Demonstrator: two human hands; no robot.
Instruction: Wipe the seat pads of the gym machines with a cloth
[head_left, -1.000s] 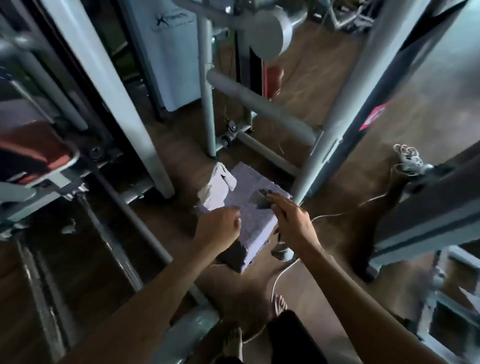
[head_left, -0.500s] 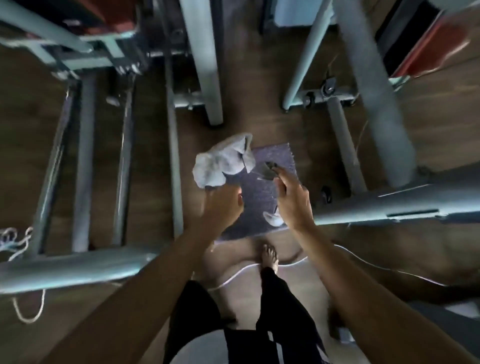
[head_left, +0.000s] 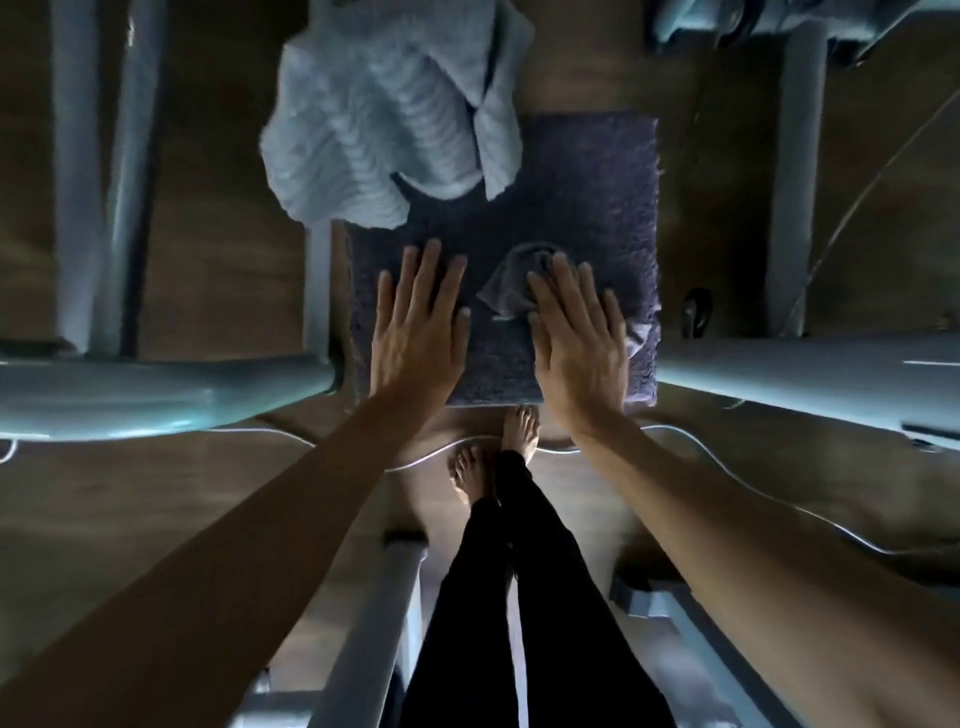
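A purple seat pad (head_left: 587, 208) is lying under both sets of fingers. Beyond the fingertips, a pale towel (head_left: 384, 114) is hanging over its far-left corner. The left hand (head_left: 415, 332) is pressing flat, fingers slightly spread, empty. The right hand (head_left: 576, 338) is pressing flat, fingers together, pinning a small grey cloth (head_left: 514, 286) underneath.

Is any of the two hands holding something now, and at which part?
Nothing is gripped. The right hand lies flat, pressing the near part of a small grey cloth onto the purple pad; the left hand lies flat on the pad.
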